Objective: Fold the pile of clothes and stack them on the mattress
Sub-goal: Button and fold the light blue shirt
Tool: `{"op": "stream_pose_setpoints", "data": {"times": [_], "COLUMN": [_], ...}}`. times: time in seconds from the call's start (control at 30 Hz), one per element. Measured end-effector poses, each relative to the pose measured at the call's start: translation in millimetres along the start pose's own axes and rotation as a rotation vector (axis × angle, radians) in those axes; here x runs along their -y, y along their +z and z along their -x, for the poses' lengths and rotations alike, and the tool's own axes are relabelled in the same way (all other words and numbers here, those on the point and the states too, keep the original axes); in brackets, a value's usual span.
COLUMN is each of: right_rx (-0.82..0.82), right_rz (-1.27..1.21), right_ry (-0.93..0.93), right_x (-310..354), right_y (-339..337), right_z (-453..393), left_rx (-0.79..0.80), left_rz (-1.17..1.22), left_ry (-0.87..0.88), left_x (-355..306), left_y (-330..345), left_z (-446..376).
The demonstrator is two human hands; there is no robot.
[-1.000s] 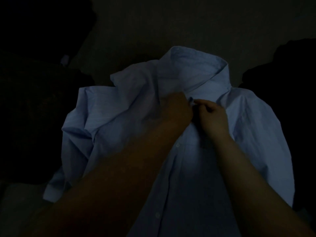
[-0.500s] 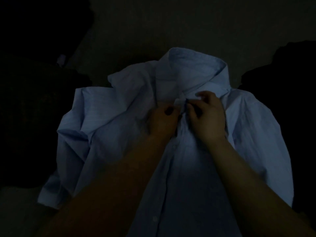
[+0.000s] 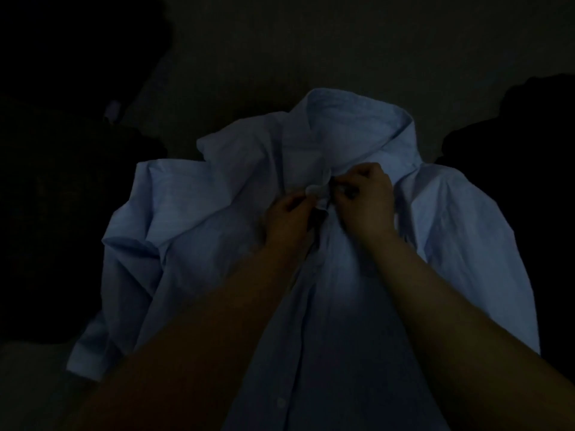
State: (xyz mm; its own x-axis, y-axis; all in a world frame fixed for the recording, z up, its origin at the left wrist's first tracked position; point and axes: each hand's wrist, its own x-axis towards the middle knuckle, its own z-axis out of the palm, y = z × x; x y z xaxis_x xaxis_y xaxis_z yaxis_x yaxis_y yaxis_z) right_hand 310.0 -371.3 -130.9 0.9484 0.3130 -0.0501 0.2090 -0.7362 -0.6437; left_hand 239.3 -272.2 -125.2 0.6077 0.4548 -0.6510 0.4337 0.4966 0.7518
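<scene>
While both hands, left [image 3: 291, 219] and right [image 3: 362, 203], pinch the placket, the shirt [image 3: 342, 306] runs lengthwise straight away from you, collar [image 3: 351, 126] farthest.

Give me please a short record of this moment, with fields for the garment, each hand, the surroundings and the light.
garment: light blue button-up shirt, lying front up, collar raised at the far end
left hand: pinches the placket edge just below the collar
right hand: pinches the facing placket edge, close to the left hand
lower buttons: one white button shows lower on the front
surroundings: dark heaps on both sides, too dim to identify
light: very low
</scene>
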Motion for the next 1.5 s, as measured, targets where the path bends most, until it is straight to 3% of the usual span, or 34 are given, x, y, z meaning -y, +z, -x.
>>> {"op": "stream_pose_setpoints", "data": {"times": [0.23,0.37,0.53,0.8,1.03,1.2,1.3,1.5], "right_rx": [-0.158,-0.104,-0.088,-0.06,-0.108,0.011,0.13,0.181], "right_rz": [-0.152,-0.346,-0.664,-0.756,-0.649,-0.956,-1.1,-1.078], "right_ry": [0.148,0.24,0.419,0.487,0.502,0.662,0.739,0.756], "right_x": [10.0,19.2,30.4,37.9,45.5,41.9,37.3,35.7], "right_y": [-16.6,-35.0,-52.7,-59.9,-58.7,-63.3,-66.9,-67.4], "right_z": [14.2,20.4,18.1,23.1,19.7,22.3,20.0,19.4], "left_rx": [-0.055,-0.057,-0.027,0.085,0.094,0.114,0.178,0.159], "left_rz": [-0.218,-0.443,-0.546,-0.446,-0.349,-0.36,-0.345,-0.426], "left_ry": [0.253,0.35,0.381,0.323,0.335,0.398,0.321,0.31], "left_x": [-16.2,-31.9,-40.1,-44.4,-42.8,-47.3,-53.4,-56.7], "left_y": [19.5,34.8,40.4,34.2,30.4,27.1,22.6,22.1], "left_z": [21.8,23.3,33.5,31.2,35.5,37.1,31.8,25.8]}}
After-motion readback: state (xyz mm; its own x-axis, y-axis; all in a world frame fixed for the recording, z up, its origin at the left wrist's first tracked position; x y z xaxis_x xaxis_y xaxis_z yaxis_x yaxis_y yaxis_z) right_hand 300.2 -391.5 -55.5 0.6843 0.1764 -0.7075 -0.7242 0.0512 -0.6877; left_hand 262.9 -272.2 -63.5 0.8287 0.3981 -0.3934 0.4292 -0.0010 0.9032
